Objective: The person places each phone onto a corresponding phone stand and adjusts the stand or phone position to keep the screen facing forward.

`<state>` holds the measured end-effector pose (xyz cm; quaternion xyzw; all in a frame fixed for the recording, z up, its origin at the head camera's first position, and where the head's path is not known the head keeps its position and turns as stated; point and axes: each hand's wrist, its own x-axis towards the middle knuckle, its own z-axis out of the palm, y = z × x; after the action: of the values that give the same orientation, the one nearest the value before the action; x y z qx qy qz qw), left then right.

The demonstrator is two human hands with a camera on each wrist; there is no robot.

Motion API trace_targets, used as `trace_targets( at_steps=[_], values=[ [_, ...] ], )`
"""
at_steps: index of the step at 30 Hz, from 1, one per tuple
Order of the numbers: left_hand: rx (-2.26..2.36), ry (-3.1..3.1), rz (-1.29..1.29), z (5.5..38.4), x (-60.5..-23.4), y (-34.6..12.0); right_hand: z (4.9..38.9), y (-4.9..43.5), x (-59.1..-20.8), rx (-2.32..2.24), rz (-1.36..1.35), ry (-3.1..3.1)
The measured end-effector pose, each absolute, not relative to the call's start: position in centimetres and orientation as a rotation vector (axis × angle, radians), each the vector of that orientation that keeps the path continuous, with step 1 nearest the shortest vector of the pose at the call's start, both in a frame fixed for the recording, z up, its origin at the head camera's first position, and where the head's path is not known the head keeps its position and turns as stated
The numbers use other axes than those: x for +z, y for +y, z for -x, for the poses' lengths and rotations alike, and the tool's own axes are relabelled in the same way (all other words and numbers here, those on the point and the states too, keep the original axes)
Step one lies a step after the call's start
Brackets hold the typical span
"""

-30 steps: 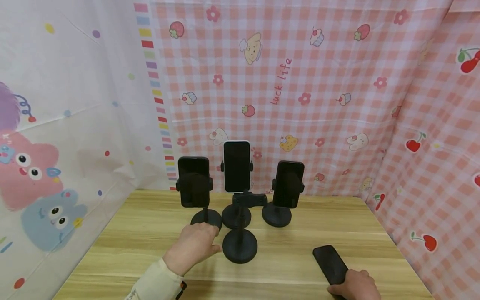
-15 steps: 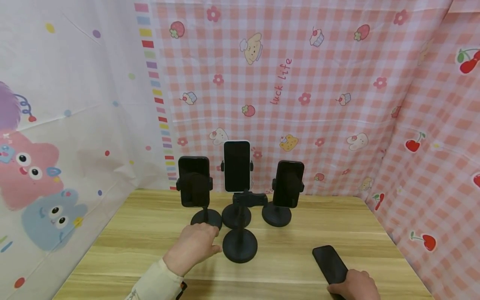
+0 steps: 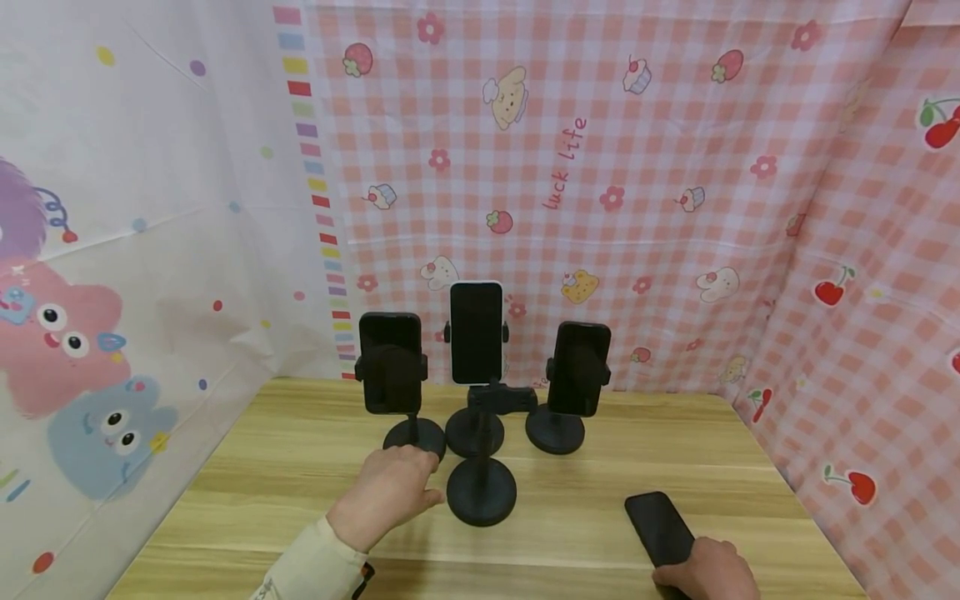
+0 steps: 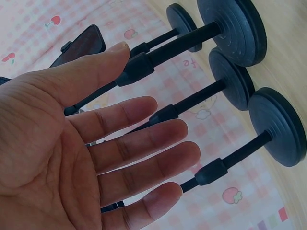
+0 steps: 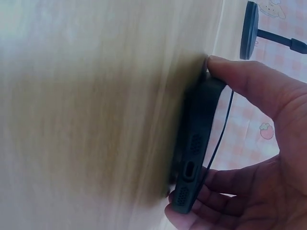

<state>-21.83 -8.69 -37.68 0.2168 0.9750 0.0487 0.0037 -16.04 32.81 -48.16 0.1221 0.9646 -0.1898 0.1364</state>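
My right hand grips a black smartphone by its long edges, low over or on the table at the front right. In the right wrist view, thumb and fingers lie on opposite sides of the phone, its charging port facing the camera. My left hand holds nothing; its fingers are spread and loosely bent in the left wrist view. It is nearest to a black phone stand whose clamp carries no phone, and to the left stand's base. Whether it touches either cannot be seen.
Behind the bare stand, three more stands hold upright phones: a black one at left, a white-edged one in the middle, a black one at right. Printed cloths hang behind and beside the wooden table.
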Motion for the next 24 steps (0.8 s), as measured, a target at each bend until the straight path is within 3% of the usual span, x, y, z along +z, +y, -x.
trace_targets(
  at_steps=[24],
  values=[
    [0.141,3.099,-0.727,21.9,-38.0,-8.8,16.7,28.9,-47.0,-0.712,-0.511,2.976]
  ],
)
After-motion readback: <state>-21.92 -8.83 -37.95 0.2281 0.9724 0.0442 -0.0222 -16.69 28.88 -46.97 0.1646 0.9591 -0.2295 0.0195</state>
